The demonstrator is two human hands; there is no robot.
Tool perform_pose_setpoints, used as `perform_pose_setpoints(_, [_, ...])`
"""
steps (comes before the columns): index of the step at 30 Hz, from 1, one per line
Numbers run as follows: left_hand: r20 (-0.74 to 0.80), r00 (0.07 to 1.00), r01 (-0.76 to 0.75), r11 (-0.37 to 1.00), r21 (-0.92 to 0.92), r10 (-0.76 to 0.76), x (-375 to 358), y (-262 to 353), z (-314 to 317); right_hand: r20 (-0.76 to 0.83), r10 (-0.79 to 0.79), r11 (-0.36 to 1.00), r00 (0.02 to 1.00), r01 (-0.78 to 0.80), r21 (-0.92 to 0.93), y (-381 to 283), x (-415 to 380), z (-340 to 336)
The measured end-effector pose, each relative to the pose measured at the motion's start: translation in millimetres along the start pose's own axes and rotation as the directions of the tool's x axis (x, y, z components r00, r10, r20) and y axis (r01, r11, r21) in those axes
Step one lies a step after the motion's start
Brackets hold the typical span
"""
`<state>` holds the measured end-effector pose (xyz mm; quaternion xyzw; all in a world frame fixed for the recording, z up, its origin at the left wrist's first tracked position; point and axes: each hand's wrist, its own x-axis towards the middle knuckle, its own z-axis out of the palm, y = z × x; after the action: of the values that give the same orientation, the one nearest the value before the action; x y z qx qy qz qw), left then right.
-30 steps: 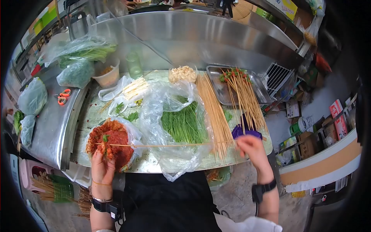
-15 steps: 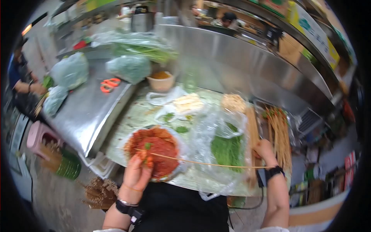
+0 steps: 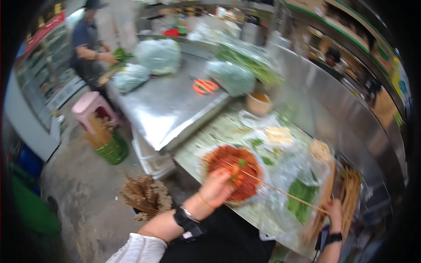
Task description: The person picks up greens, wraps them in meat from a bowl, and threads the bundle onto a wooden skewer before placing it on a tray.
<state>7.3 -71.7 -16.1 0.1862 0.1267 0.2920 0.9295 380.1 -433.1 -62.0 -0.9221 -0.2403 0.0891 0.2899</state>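
A long thin wooden skewer [image 3: 283, 191] slants across the table between my hands. My left hand [image 3: 215, 187] is closed around its food end, where reddish food and a bit of green show, over a round container of red, sauce-coated food [image 3: 224, 154]. My right hand [image 3: 334, 215] grips the bare far end; its fingers are partly blurred. Under the skewer lies a clear plastic bag with thin green vegetables [image 3: 302, 204]. Beside my right hand are loose wooden sticks [image 3: 324, 197] and a tray of loaded skewers [image 3: 351, 190].
Pale strips [image 3: 278, 136] and a tan heap [image 3: 321, 150] lie farther back. Orange-handled scissors [image 3: 205, 87] and bagged vegetables [image 3: 158, 57] rest on the steel table [image 3: 149, 111]. A bundle of sticks [image 3: 144, 195] stands low at left. Another person [image 3: 90, 48] holds greens.
The view has swung left, so the table appears farther right. My right hand has left the loose sticks and now holds the skewer's end. My left hand stays over the red food.
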Motion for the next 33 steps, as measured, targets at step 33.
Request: perform_pose_setpoints(33, [0.055, 0.991, 0.125, 0.992, -0.029, -0.123, -12.7, 2.9, 28.7, -0.533, -0.084, 0.39, 0.842, 0.52, 0.76, -243.5, -173.1, 53.2])
